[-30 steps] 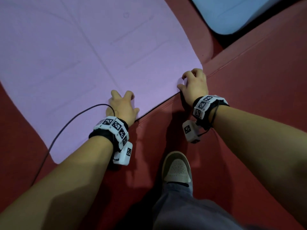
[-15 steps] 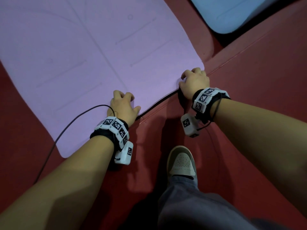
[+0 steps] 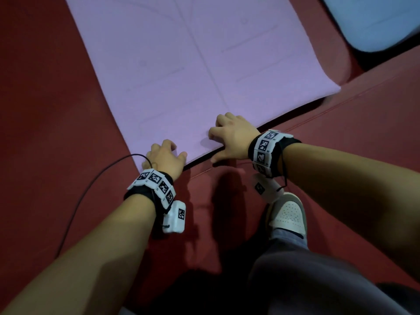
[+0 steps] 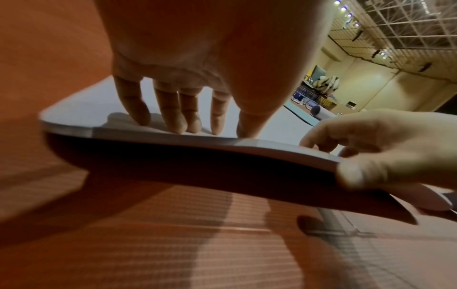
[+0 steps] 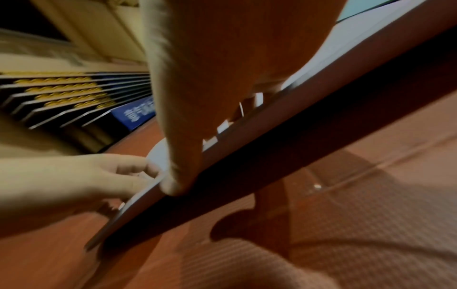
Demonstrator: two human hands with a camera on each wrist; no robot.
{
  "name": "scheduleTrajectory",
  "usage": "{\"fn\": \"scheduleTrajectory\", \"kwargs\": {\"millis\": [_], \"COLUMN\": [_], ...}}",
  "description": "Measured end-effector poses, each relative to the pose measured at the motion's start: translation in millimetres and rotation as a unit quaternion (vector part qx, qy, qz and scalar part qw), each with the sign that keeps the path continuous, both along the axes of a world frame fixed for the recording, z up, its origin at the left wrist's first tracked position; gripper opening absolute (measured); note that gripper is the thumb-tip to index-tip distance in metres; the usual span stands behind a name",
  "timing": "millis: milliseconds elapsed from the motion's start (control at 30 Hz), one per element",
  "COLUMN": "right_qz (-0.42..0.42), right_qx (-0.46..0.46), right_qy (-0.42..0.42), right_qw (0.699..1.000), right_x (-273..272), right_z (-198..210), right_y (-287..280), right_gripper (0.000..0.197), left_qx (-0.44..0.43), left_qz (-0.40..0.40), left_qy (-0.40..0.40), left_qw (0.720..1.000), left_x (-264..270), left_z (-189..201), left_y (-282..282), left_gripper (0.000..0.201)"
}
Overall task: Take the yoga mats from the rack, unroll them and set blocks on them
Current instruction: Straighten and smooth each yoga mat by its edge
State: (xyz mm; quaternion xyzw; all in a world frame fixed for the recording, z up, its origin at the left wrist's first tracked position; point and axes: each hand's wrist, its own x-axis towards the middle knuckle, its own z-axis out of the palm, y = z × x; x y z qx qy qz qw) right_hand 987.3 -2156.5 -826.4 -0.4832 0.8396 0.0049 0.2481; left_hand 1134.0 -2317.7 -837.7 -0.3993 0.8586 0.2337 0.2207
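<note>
An unrolled purple yoga mat [image 3: 193,76] lies on the red floor, with its near edge raised a little above a dark shadow. My left hand [image 3: 163,155] is at the mat's near left corner, fingers [image 4: 173,117] on top and thumb at the rim. My right hand [image 3: 231,137] holds the same edge further right, fingers curled on top and thumb [image 5: 180,176] hooked under it. In the right wrist view the left hand [image 5: 111,176] also holds the rim of the mat [image 5: 346,39]. No blocks are in view.
A light blue mat [image 3: 372,21] lies at the top right. A black cable [image 3: 91,185] trails over the floor from my left wrist. My shoe [image 3: 287,215] stands just behind the right hand. A floor seam [image 3: 341,110] runs along the mat's edge.
Both hands have shifted left along the mat's near edge: the left from mid-edge to the left corner, the right from the right corner to mid-edge. The edge now stands higher.
</note>
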Motion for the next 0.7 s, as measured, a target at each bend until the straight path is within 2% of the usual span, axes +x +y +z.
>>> {"fn": "scheduleTrajectory", "kwargs": {"millis": [67, 133, 267, 500, 700], "right_qz": [0.057, 0.052, 0.022, -0.030, -0.069], "right_qx": [0.038, 0.045, -0.043, -0.133, -0.159], "right_qy": [0.043, 0.086, 0.122, 0.157, 0.183], "right_qw": [0.997, 0.994, 0.991, 0.978, 0.968], "right_x": [9.9, 15.9, 14.5, 13.3, 9.7], "right_z": [-1.9, -4.7, -6.6, 1.2, 16.5], "right_y": [-17.1, -26.5, -30.0, -29.4, -29.3], "right_gripper": [0.049, 0.035, 0.008, 0.017, 0.028], "left_qx": [0.019, 0.037, 0.049, 0.094, 0.074], "left_qz": [0.030, 0.061, 0.122, 0.184, 0.110], "left_qy": [0.009, 0.016, 0.013, -0.049, -0.110], "left_qw": [0.999, 0.997, 0.991, 0.977, 0.985], "left_x": [10.0, 16.0, 18.0, 8.3, -1.9], "left_z": [1.5, 3.8, 9.0, 21.8, 36.2], "left_y": [-9.6, -17.3, -26.3, -33.5, -41.6], "left_gripper": [0.039, 0.038, 0.039, 0.056, 0.072]}}
